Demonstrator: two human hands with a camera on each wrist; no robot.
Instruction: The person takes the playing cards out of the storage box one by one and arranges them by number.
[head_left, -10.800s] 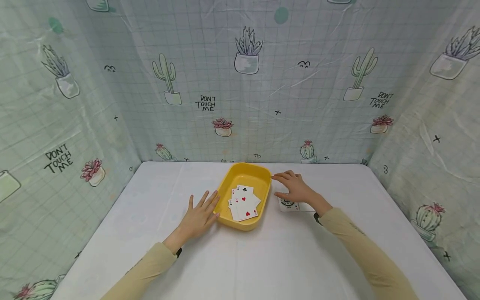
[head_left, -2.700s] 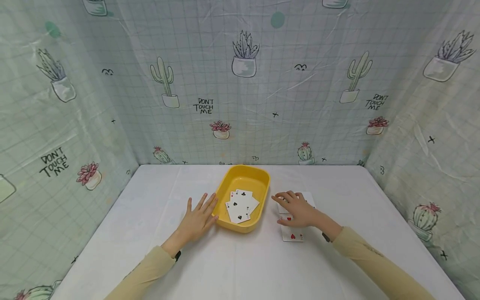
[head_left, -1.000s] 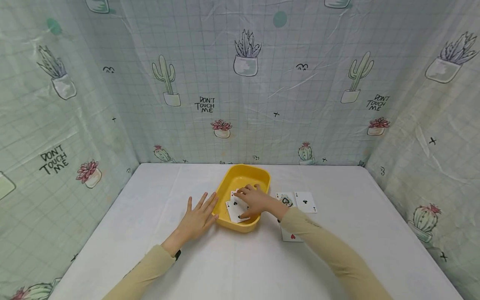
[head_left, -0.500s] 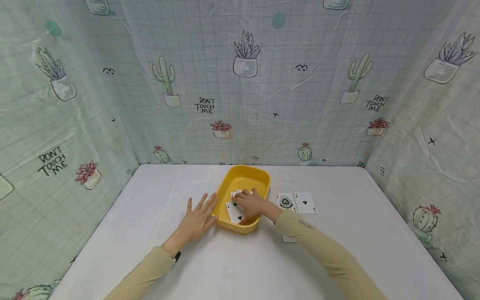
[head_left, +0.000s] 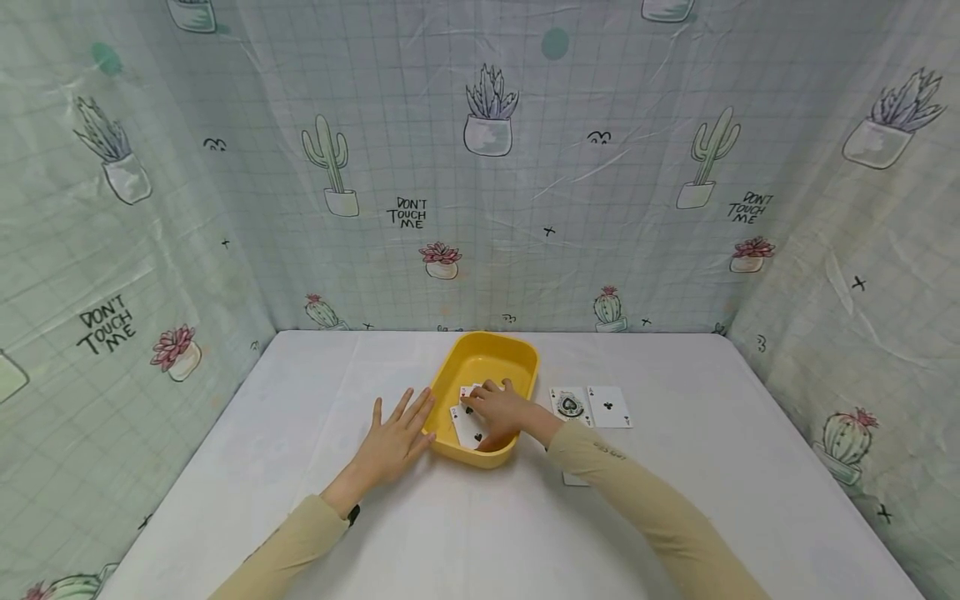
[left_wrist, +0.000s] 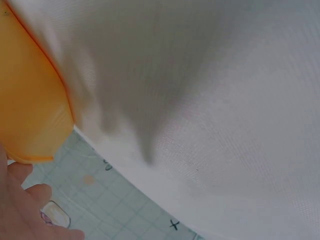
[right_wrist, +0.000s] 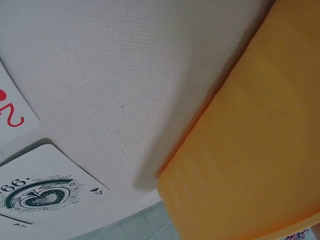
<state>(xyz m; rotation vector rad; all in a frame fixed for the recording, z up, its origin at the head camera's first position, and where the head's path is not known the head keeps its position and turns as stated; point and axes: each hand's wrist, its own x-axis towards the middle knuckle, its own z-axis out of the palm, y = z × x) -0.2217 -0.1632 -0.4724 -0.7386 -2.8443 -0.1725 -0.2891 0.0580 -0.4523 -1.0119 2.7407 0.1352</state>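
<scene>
While the left hand [head_left: 392, 442] lies spread with its fingertips at the wall of the yellow tray [head_left: 478, 458], the right hand [head_left: 501, 412] arches down inside it over the playing cards [head_left: 468, 427], fingers bent; whether they pinch one I cannot tell, since the hand hides that spot. The cards overlap beneath and just left of the right hand. They should be light, thin and springy, probably slick enough that two could come up together; a grip on opposite edges, with a slight bow, ought to free one without creasing a corner. The tray looks light and smooth too, so it may skid unless the left hand steadies it. Right of the right hand, an ace of spades [head_left: 568, 405] and an ace of clubs [head_left: 608, 407] lie flat, offering little edge to catch.
</scene>
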